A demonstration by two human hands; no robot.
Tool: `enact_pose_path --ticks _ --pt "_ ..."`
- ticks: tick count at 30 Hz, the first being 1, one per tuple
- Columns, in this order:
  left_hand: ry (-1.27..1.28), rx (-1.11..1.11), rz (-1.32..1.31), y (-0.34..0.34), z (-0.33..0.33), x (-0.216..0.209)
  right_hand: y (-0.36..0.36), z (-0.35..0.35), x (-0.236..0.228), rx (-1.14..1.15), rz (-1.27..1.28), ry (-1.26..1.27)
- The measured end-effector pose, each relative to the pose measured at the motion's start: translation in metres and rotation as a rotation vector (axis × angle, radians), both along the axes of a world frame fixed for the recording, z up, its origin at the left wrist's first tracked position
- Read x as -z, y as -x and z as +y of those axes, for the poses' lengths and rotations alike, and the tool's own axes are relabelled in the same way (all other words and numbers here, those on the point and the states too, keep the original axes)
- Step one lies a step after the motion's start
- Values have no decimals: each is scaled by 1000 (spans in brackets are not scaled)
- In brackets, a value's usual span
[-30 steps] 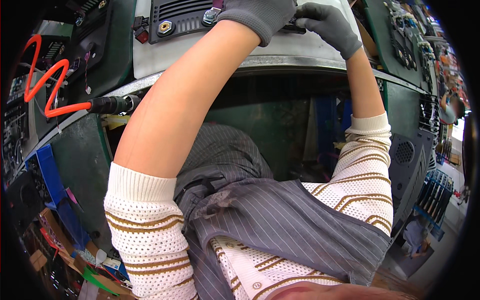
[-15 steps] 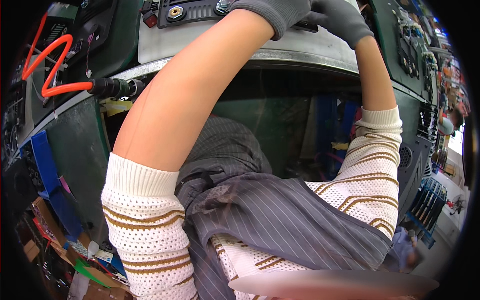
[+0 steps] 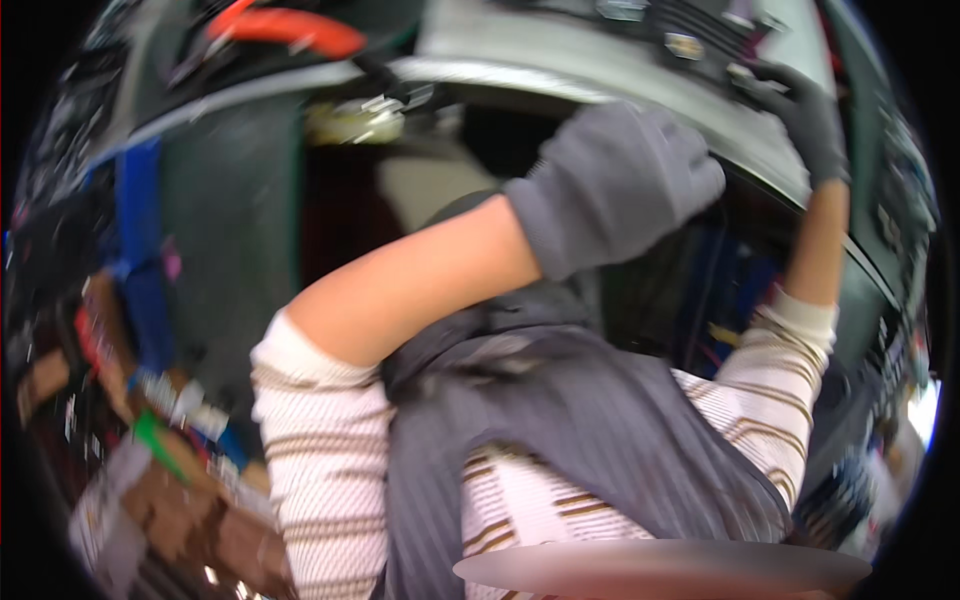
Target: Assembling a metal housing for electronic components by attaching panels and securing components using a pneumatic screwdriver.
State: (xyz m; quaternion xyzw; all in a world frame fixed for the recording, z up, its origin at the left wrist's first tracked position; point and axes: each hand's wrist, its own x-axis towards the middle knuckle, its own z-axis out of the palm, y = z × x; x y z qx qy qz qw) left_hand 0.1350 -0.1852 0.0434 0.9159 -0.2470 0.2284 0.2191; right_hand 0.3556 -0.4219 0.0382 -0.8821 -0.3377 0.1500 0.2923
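My left hand (image 3: 630,185), in a grey knit glove, hangs in front of the workbench edge, close to my body. Its fingers are curled in, and anything inside them is hidden. My right hand (image 3: 808,115), also gloved in grey, is over the bench at the upper right. Thumb and fingers close on the end of a black slotted panel (image 3: 705,35), though motion blurs the contact. A brass-coloured hex fitting (image 3: 684,45) sits on this panel, with a silvery one (image 3: 621,9) farther along. The panel's far side is cut off by the picture's top.
The pale bench top (image 3: 480,35) has a metal front edge (image 3: 490,72). An orange air hose (image 3: 290,30) runs to a dark coupling (image 3: 382,82) at the upper left. Blue bins (image 3: 140,200) and brown cardboard boxes (image 3: 180,510) stand at the left.
My left hand has left the bench and drawn back toward my body. The black panel lies farther right and is turned, now at my right hand. The whole view has shifted and blurred.
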Motion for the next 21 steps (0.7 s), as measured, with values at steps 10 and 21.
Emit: enact_pose_path --ticks 10,21 --pt "42 -822 208 194 174 13 -58 -43 54 359 -178 421" --pt "-57 -1694 427 338 344 25 44 32 14 376 -23 -132"
